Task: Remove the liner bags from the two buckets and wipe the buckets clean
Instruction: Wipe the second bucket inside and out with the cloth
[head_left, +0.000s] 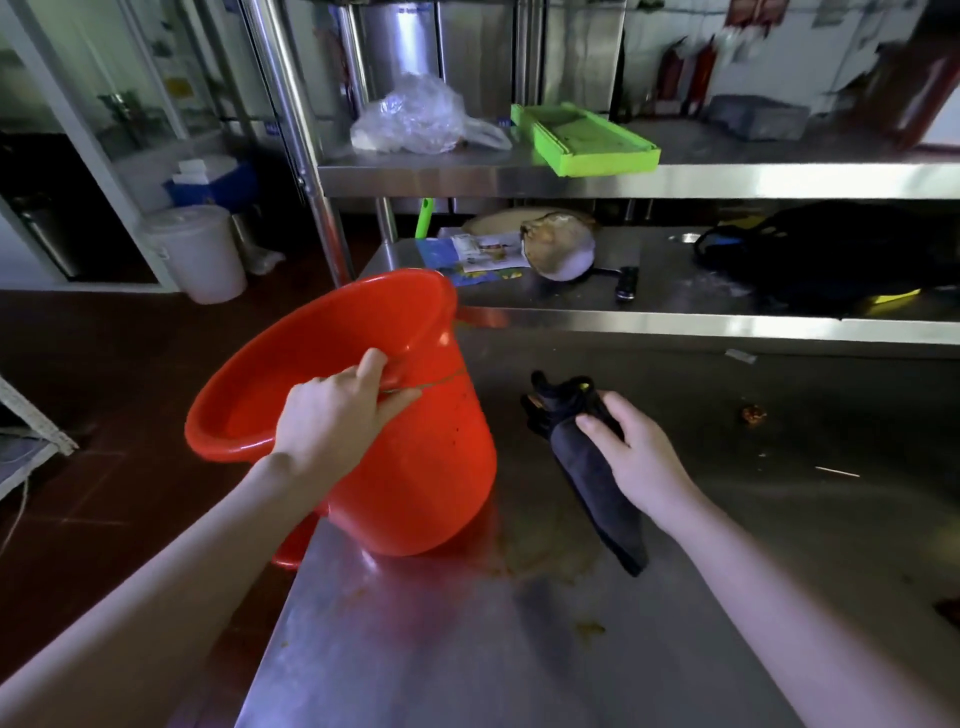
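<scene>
9 o'clock, red bucket (415, 467): smooth plastic, glossy, bright highlights on the rim. Centre, cloth (597, 483): dark, soft, matt fabric. The surface (519, 649): brushed steel, dull sheen, brownish smears toward 6 o'clock. 12 o'clock, shelf (727, 179): the same steel, brighter. On it a plastic bag (415, 117), clear, crinkled, shiny, and a green tray (587, 140), matt plastic. 10 o'clock, white pail (202, 254): matt plastic.
</scene>
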